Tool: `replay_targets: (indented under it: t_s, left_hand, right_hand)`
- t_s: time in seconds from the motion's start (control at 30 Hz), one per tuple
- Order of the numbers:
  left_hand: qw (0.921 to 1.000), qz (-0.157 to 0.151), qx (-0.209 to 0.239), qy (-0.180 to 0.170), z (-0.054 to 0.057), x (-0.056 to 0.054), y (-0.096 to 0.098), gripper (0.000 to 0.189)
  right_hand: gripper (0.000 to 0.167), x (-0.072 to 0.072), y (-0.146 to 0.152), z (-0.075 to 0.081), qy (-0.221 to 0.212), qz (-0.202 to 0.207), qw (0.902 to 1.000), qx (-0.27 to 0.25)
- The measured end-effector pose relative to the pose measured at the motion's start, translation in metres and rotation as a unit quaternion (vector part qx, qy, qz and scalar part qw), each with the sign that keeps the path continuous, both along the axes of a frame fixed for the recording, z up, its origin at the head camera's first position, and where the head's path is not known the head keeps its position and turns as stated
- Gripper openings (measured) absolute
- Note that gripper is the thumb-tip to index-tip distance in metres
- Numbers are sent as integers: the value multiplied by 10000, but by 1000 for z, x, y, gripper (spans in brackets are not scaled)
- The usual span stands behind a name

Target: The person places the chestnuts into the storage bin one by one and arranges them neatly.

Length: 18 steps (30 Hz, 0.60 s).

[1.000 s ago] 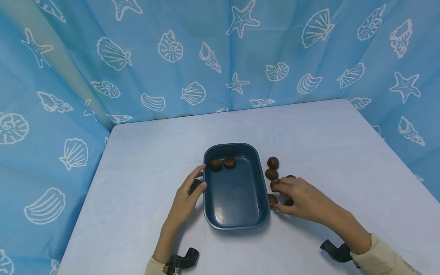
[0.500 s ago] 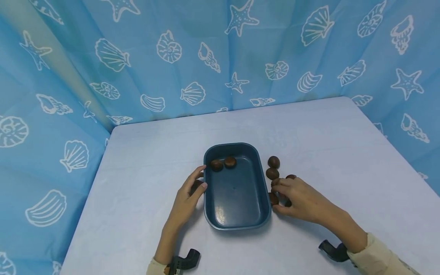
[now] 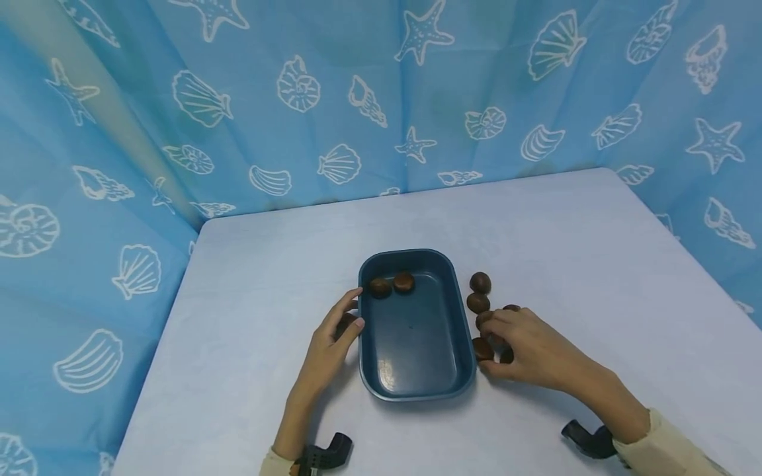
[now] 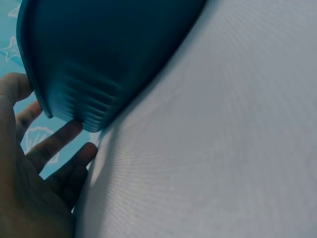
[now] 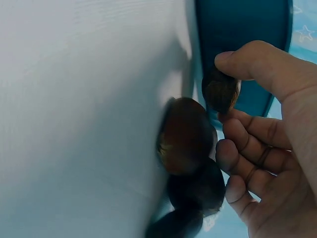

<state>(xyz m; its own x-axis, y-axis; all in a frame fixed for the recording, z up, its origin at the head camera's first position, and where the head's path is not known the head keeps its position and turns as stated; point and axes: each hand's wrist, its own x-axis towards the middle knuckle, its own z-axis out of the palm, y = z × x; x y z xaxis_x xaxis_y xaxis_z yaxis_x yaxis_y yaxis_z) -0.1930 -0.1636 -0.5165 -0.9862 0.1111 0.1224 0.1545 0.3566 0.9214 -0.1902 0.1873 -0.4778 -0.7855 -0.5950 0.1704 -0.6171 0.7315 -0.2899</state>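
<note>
A dark blue rectangular tray [image 3: 415, 398] stands on the white tabletop, with two brown chestnuts [image 3: 380, 287] inside near its far end. My left hand [image 3: 324, 347] is at the tray's left side, its fingertips touching the rim and outer wall, as the left wrist view also shows. Beside the tray's right wall, my right hand [image 3: 526, 344] pinches a chestnut [image 5: 220, 91] between thumb and fingers. Several more chestnuts [image 5: 185, 136] lie close together near these fingers. Two of them, including one chestnut [image 3: 480, 283], sit farther back in a row; others are partly hidden under the hand.
A blue curtain [image 3: 339, 132] with white shell and starfish prints hangs behind and beside the table [image 3: 268, 264]. A black wrist camera mount [image 3: 589, 439] is strapped to the right wrist, and a similar mount [image 3: 330, 451] to the left.
The head view has shifted slightly. Both hands, the tray and the chestnuts keep nearly the same places relative to one another.
</note>
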Motion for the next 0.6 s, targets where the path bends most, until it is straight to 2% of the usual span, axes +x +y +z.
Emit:
replay_targets:
  t_s: [0.07, 0.27, 0.33, 0.43, 0.6]
  left_hand:
    - [10000, -4, 10, -53, 4, 2, 2, 49]
    - [10000, -66, -27, -46, 33, 13, 7, 49]
    - [10000, -93, -18, 3, 36, 13, 8, 49]
    - [10000, -50, -31, 31, 30, 11, 8, 49]
    - [10000, -14, -64, 53, 4, 2, 2, 50]
  right_hand:
    - [30, 0, 3, 3, -57, -53, 9999, -110]
    - [29, -3, 7, 16, -398, -405, 9980, -279]
    - [30, -5, 8, 21, -451, -524, 9973, -257]
    - [29, -7, 11, 28, -382, -498, 9977, -239]
    - [27, -13, 14, 40, -188, -291, 9988, -336]
